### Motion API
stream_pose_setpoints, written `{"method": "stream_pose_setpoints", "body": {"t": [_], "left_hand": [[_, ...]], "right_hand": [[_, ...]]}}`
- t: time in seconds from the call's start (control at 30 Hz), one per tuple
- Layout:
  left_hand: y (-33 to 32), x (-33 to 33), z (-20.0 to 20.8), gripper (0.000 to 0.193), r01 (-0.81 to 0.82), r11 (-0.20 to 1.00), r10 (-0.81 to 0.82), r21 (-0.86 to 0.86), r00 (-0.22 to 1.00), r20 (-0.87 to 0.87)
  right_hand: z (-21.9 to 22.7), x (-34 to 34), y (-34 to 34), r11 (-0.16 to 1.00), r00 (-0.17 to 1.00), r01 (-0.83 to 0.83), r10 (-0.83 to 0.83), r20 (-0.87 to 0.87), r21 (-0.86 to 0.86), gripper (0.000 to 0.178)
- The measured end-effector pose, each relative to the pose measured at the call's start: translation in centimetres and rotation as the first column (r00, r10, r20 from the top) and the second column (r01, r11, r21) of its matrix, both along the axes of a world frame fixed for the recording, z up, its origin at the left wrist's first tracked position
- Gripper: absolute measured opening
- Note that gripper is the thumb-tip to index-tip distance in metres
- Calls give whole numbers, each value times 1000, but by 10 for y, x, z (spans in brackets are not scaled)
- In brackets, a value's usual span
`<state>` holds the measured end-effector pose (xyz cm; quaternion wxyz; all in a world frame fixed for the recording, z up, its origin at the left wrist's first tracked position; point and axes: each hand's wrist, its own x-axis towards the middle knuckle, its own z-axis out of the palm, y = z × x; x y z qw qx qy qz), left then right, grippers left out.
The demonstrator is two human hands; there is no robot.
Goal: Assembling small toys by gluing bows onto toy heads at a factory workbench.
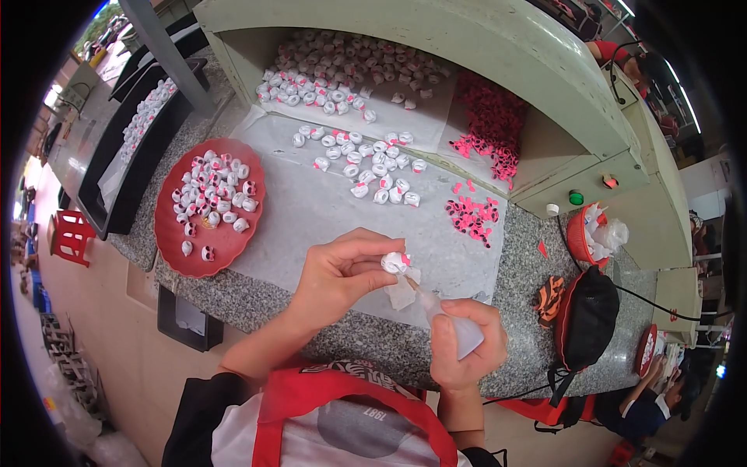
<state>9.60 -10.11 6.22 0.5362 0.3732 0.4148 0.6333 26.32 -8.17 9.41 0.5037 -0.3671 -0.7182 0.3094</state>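
Observation:
Between the thumb and fingers of my left hand (pixel 342 272) is a small white figurine head (pixel 394 262) with a pink spot. My right hand (pixel 469 342) grips a translucent squeeze bottle (pixel 459 325), its thin nozzle tilted up toward the underside of the head. Whether the nozzle touches it I cannot tell. Behind my hands, several similar white heads (pixel 380 167) lie loose on a pale sheet (pixel 280 210). To their right is a small pile of pink and black pieces (pixel 472 215). A crumpled bit of white paper (pixel 402 293) lies beneath the nozzle.
At left, a red scalloped plate (pixel 175 249) carries more heads. A green-grey cabinet (pixel 389 23) stands behind, with heads and pink pieces inside. On the right are a red basket (pixel 577 233), a black bag (pixel 589 319) and an orange-black cloth item (pixel 550 300). Another person (pixel 650 405) sits far right.

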Motion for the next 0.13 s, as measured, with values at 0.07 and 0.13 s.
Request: {"method": "stream_pose_setpoints", "body": {"t": [0.07,0.13], "left_hand": [[1,0,1,35,-3,1000,3,-19,1000,-7],[2,0,-1,35,-36,998,34,-48,999,-36]], "right_hand": [[-4,0,1,999,999,-35,35,25,-2,15],[-11,7,4,998,996,-56,58,61,-29,30]]}}
